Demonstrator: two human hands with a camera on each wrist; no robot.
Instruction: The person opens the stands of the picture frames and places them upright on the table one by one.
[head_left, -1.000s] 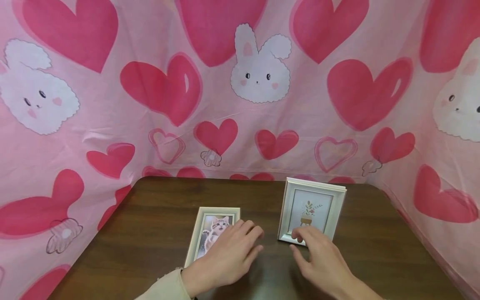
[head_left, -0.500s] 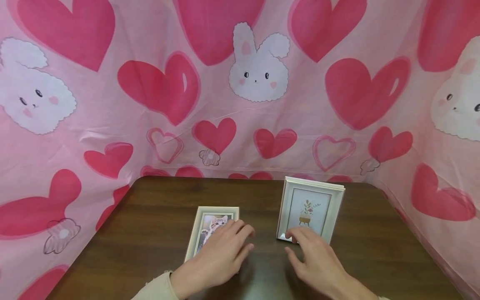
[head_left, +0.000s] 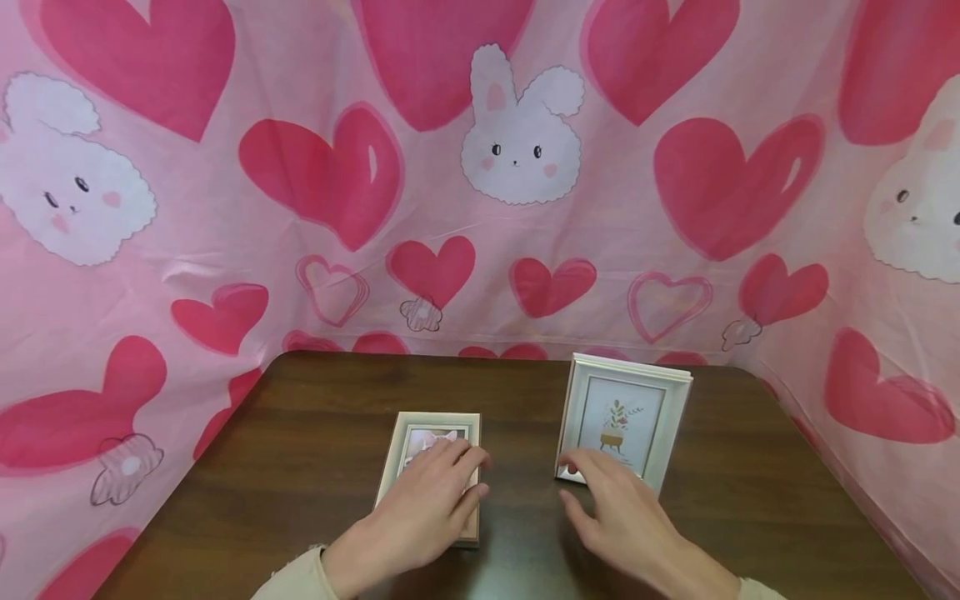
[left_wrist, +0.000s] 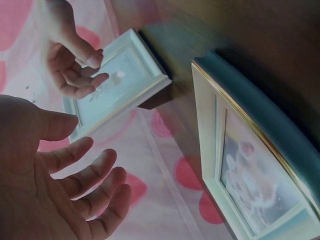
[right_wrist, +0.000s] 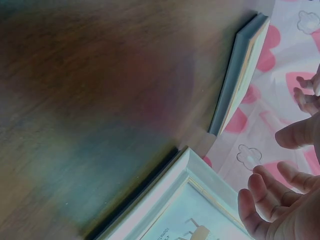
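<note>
Okay, head view first: the cat frame [head_left: 393, 458] lies flat on the wooden surface [head_left: 315, 433], while the plant frame [head_left: 622, 417] stands tilted back, probably on a rear stand, so its print faces the person. The left hand [head_left: 416, 508] hovers over the cat frame, the right hand [head_left: 622, 517] in front of the plant one. Left wrist view: that hand's fingers are loosely parted, slightly bent, gripping nothing, apart from the cat frame (so nope, not pinning it). Right wrist view: the right fingers are softly bent and empty too, near the plant frame. I'd guess they're loose because neither frame needs steadying.
</note>
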